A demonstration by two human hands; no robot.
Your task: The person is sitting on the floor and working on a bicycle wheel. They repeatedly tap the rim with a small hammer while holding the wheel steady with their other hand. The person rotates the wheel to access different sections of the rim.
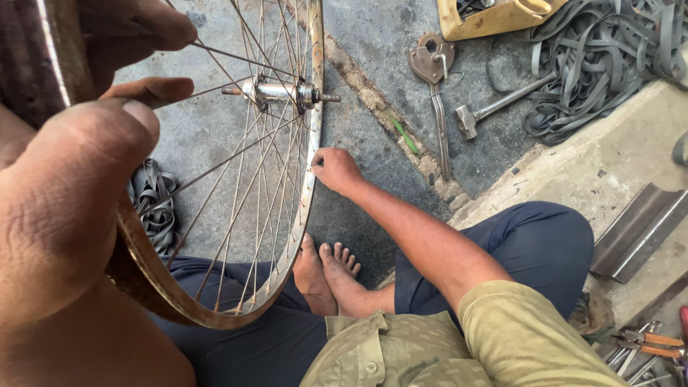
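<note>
I hold a rusty bicycle wheel (304, 208) upright over my lap; it has no tyre and thin spokes run to a shiny hub (279, 92) with its axle sticking out. My left hand (64, 193) is very close to the camera and grips the rim's left side, fingers reaching in among the spokes. My right hand (335, 170) is closed on the rim's right edge, fingertips pinched against the metal. Whether it also holds a small tool I cannot tell. My bare feet (330, 272) rest on the ground below the wheel.
On the concrete floor lie a hammer (494, 107), a long rusty wrench-like tool (433, 64), a heap of black rubber tubes (616, 57) and a yellow box (487, 18). Rubber strips (154, 201) lie behind the wheel. A metal channel (638, 229) and pliers (652, 340) lie at right.
</note>
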